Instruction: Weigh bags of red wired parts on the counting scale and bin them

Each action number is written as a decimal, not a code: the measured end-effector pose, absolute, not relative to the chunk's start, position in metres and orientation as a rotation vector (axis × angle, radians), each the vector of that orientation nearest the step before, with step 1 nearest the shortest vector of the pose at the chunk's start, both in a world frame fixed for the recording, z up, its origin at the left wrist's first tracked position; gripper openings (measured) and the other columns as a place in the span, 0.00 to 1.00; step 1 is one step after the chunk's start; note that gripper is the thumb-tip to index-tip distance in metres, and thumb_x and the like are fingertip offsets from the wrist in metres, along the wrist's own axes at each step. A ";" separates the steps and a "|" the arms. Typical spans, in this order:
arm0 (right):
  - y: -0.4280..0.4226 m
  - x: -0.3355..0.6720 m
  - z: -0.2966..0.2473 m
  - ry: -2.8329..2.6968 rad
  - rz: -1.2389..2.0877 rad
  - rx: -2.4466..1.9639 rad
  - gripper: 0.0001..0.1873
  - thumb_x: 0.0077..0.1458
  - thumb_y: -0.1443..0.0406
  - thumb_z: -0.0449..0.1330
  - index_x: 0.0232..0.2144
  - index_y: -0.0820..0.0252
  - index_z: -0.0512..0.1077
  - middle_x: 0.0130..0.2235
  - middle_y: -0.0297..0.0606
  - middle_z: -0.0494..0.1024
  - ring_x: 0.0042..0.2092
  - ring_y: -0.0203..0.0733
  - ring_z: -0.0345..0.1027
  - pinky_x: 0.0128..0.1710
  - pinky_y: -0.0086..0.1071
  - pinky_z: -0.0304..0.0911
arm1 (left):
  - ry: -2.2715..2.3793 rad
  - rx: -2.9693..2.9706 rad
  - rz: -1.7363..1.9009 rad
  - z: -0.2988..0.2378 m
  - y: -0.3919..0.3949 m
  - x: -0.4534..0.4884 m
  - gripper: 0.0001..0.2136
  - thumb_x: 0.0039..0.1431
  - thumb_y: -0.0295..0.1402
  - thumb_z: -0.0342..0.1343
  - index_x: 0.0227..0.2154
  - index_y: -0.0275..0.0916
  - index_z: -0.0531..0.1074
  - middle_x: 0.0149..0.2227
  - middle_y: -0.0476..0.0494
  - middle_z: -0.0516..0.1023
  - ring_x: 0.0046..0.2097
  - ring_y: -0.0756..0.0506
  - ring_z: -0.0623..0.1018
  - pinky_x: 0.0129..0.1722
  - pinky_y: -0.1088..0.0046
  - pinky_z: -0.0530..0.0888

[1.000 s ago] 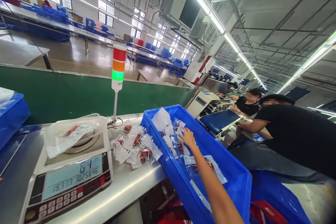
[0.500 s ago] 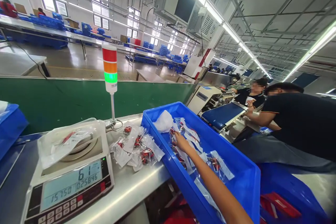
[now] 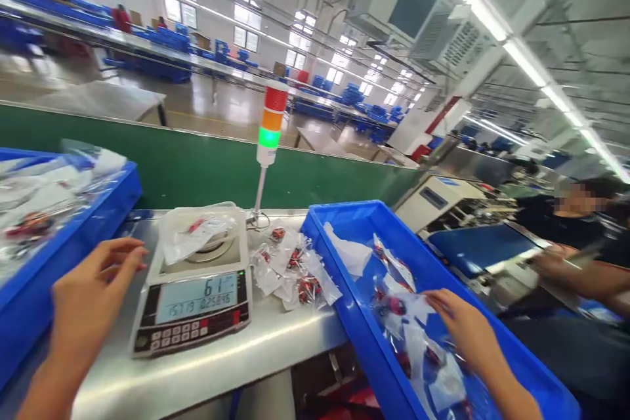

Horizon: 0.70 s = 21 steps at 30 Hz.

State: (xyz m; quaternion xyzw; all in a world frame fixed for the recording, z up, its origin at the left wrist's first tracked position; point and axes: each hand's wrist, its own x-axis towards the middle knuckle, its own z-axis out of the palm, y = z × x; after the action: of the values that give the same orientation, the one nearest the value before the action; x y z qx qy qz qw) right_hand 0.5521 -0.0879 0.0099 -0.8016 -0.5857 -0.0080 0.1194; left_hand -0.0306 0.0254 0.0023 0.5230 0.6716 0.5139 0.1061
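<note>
My left hand hovers just left of the digital scale, its fingers loosely curved and holding nothing. A clear plastic bag with a small red part lies on the scale's pan; the display shows 61. My right hand reaches into the blue bin at the right, fingertips closed on the edge of a clear bag with red and dark parts inside. Other bagged parts lie around it in the bin. To the right of the scale, several filled bags form a pile on the metal table.
A second blue bin full of bags stands at the left. Behind the scale rises a signal tower, lit green, before a green barrier. A machine with a blue belt and a co-worker are at the right.
The view has swung left, bringing my left hand and the left bin into sight. My right hand has shifted from the bin's far end toward its nearer part. The display's lower figures differ.
</note>
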 end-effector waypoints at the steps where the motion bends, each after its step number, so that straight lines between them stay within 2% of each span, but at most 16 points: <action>1: -0.087 0.550 0.017 -1.698 -0.094 -2.275 0.20 0.60 0.51 0.49 0.36 0.50 0.78 0.43 0.40 0.84 0.43 0.53 0.79 0.42 0.43 0.70 | 1.960 1.541 1.507 0.001 0.026 -0.033 0.17 0.53 0.53 0.53 0.33 0.46 0.74 0.30 0.48 0.80 0.31 0.39 0.81 0.36 0.60 0.80; 5: -0.073 0.524 0.042 -1.609 -0.308 -2.173 0.19 0.59 0.47 0.48 0.35 0.42 0.76 0.45 0.41 0.83 0.37 0.54 0.77 0.31 0.45 0.68 | 1.929 1.663 1.434 -0.004 0.030 -0.035 0.15 0.56 0.49 0.52 0.34 0.45 0.75 0.37 0.45 0.82 0.37 0.39 0.80 0.42 0.60 0.78; 8: -0.057 0.494 0.057 -1.595 -0.338 -2.093 0.20 0.58 0.44 0.48 0.35 0.40 0.75 0.46 0.41 0.82 0.39 0.55 0.77 0.31 0.45 0.68 | 1.811 1.827 1.370 -0.015 0.024 -0.036 0.15 0.60 0.48 0.51 0.36 0.46 0.77 0.43 0.44 0.81 0.46 0.38 0.79 0.50 0.60 0.76; 11: -0.035 0.457 0.067 -1.685 -0.243 -1.949 0.21 0.57 0.44 0.50 0.35 0.45 0.77 0.43 0.40 0.83 0.37 0.52 0.77 0.34 0.43 0.70 | 1.699 1.954 1.343 -0.025 0.019 -0.035 0.14 0.62 0.48 0.52 0.38 0.47 0.79 0.46 0.42 0.79 0.51 0.37 0.76 0.54 0.58 0.74; 16: 0.019 0.363 0.079 -1.852 0.069 -1.545 0.19 0.63 0.50 0.53 0.33 0.52 0.78 0.37 0.39 0.82 0.37 0.45 0.75 0.37 0.35 0.70 | 1.578 1.657 1.599 -0.014 0.047 -0.023 0.11 0.54 0.45 0.60 0.26 0.44 0.78 0.40 0.42 0.81 0.48 0.38 0.76 0.57 0.56 0.72; 18: 0.047 0.319 0.084 -1.897 0.140 -1.357 0.17 0.64 0.54 0.53 0.34 0.54 0.79 0.37 0.39 0.81 0.38 0.44 0.74 0.38 0.34 0.69 | 1.556 1.490 1.726 -0.001 0.072 -0.021 0.11 0.52 0.44 0.60 0.27 0.42 0.76 0.39 0.42 0.81 0.46 0.39 0.78 0.55 0.58 0.74; 21: 0.089 0.258 0.085 -1.925 0.161 -1.125 0.15 0.66 0.60 0.54 0.36 0.54 0.80 0.37 0.38 0.81 0.40 0.43 0.73 0.40 0.34 0.68 | 1.584 1.331 1.872 0.026 0.107 -0.028 0.10 0.56 0.41 0.57 0.33 0.38 0.74 0.38 0.41 0.81 0.41 0.42 0.80 0.46 0.64 0.78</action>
State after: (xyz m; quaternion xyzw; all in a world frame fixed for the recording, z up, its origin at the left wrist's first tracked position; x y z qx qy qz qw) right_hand 0.2581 0.0891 0.0854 -0.4527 -0.7742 0.0647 0.4377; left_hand -0.0281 0.1073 0.0257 0.4696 0.5590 0.6607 0.1748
